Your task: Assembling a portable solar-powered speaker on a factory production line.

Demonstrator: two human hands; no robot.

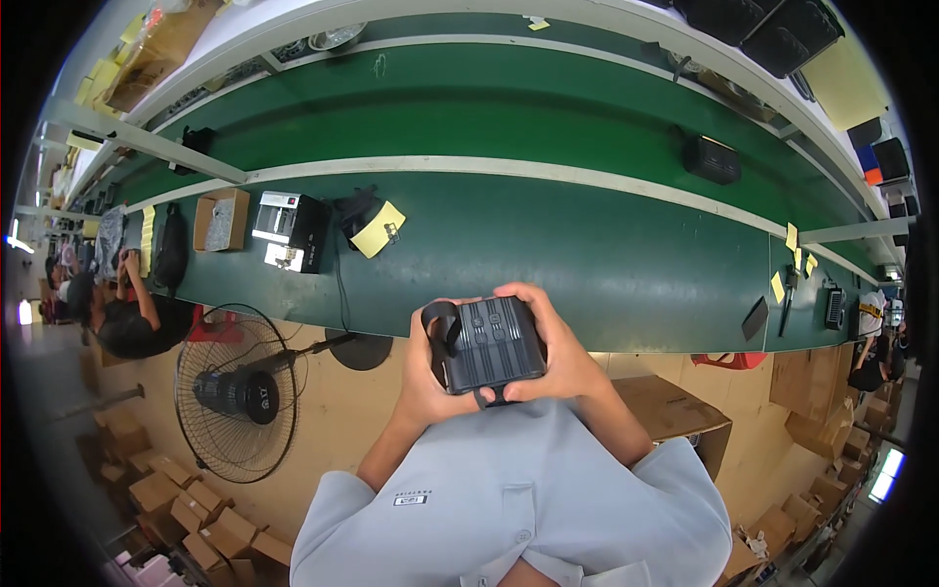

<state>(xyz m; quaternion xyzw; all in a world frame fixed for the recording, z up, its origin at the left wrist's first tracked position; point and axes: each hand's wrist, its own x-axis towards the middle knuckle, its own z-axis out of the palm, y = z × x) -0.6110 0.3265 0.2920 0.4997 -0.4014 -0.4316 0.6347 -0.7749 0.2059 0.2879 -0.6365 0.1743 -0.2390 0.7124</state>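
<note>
I hold a black box-shaped device (497, 342) in front of my chest, close to the near edge of the green workbench (577, 245). It has a ribbed face with several round buttons, and looks like a small portable speaker. My left hand (426, 377) wraps its left side, beside a black strap (442, 328) looped there. Round the right side curls my right hand (559, 347), fingers at the far edge and thumb at the near edge. The device's underside is hidden from view.
Left on the bench are a black-and-silver machine (290, 231), an open carton (221, 220) and a black bag with yellow paper (379, 230). A similar black device (711, 159) lies beyond the rail. A standing fan (238, 391) is at my left; a cardboard box (670, 409) is at my right.
</note>
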